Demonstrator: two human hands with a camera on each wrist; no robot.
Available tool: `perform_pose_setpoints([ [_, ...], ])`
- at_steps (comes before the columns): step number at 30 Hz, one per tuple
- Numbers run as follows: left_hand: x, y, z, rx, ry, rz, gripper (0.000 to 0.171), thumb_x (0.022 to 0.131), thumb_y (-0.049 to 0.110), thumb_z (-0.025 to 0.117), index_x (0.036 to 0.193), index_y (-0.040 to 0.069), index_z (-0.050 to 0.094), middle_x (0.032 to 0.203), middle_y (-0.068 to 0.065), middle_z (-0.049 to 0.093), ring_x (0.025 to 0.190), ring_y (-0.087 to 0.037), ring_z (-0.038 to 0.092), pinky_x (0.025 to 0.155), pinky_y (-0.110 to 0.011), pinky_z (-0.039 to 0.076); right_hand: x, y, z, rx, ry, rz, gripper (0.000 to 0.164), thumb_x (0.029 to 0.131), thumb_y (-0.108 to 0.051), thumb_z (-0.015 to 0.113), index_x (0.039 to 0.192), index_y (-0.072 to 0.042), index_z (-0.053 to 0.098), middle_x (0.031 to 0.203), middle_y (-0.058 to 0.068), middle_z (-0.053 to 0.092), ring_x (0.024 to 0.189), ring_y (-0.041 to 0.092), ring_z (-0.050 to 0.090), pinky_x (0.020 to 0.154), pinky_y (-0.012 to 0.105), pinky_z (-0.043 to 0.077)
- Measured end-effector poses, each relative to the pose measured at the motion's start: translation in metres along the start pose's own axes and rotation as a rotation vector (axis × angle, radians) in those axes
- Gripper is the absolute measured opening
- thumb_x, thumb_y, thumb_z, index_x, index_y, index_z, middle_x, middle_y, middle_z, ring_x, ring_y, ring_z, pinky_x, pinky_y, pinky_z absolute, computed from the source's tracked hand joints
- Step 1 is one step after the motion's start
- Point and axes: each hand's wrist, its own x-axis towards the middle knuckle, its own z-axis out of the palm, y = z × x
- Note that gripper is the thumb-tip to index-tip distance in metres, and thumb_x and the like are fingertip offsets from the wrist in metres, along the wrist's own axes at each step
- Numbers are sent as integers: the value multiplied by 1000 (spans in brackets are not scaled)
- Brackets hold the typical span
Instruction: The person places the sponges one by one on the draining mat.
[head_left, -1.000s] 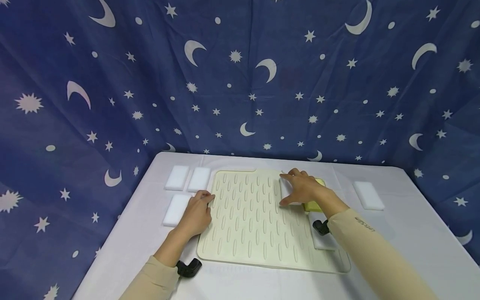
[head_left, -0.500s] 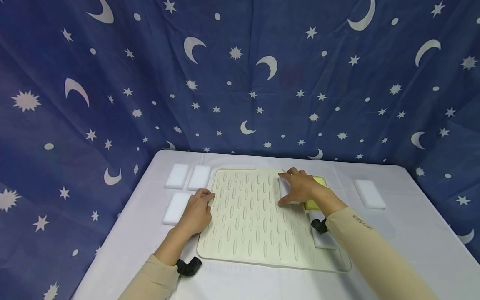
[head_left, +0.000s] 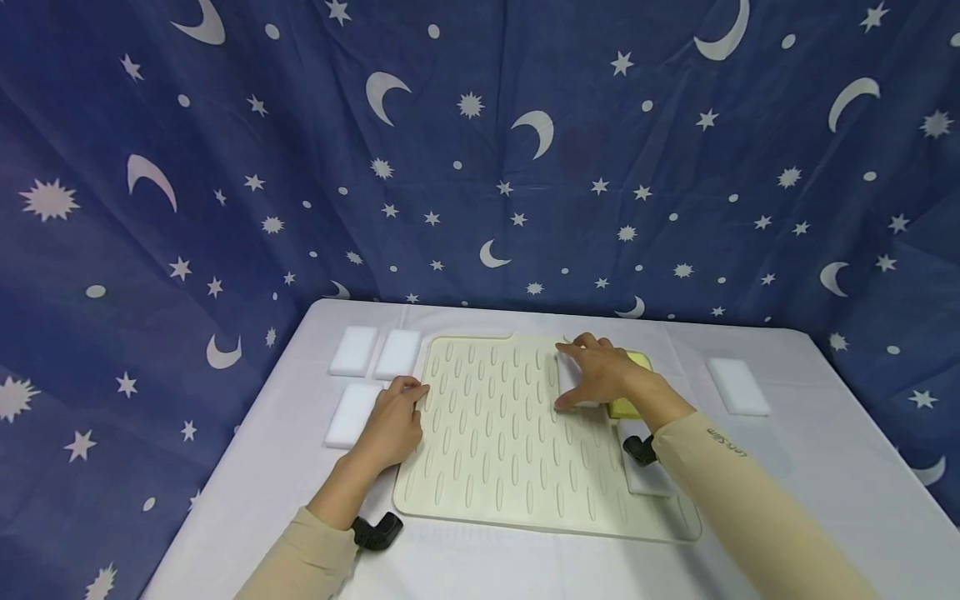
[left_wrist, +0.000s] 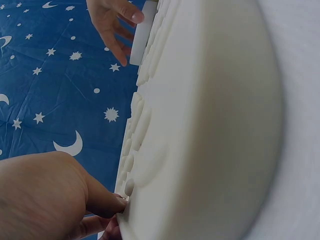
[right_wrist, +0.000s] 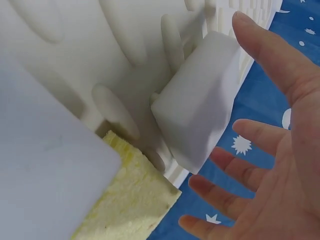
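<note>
A cream drying mat (head_left: 487,450) with raised oval ridges lies on the white table. At its left edge, my left hand (head_left: 393,423) pinches the rim between thumb and fingers, as the left wrist view shows. My right hand (head_left: 606,373) hovers over the mat's far right part with thumb and fingers spread. Below it lies a white sponge block (right_wrist: 200,100), with the thumb by one end and no grip around it. Beside that block is a yellow sponge (right_wrist: 132,195), partly hidden by the right hand in the head view. Nearer the wrist sits another white sponge block (head_left: 647,479).
Several white blocks lie left of the mat, including one (head_left: 352,415) right by the left hand. A single white block (head_left: 738,387) lies at the far right. A blue curtain (head_left: 480,167) with moons and stars hangs behind the table (head_left: 480,567).
Both hands stay where they were, and no sponge has moved. Only the head view has shifted very slightly.
</note>
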Motion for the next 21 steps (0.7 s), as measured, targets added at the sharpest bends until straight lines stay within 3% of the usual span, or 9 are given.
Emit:
perform_pose_setpoints([
  [11, -2, 2, -2, -10, -11, -14, 46, 96, -3, 56, 142, -3, 60, 147, -17, 53, 121, -39, 54, 102, -48, 48, -8, 11, -8, 15, 29, 6, 105, 79, -59, 83, 163, -19, 35, 160, 19, 36, 141, 46, 40, 113, 68, 35],
  [21, -2, 4, -2, -8, -1, -10, 46, 96, -5, 55, 141, -4, 60, 146, -18, 54, 120, -39, 54, 102, -48, 47, -21, 27, -13, 44, 63, 24, 99, 82, -54, 82, 162, -15, 37, 160, 22, 37, 142, 48, 39, 113, 70, 35],
])
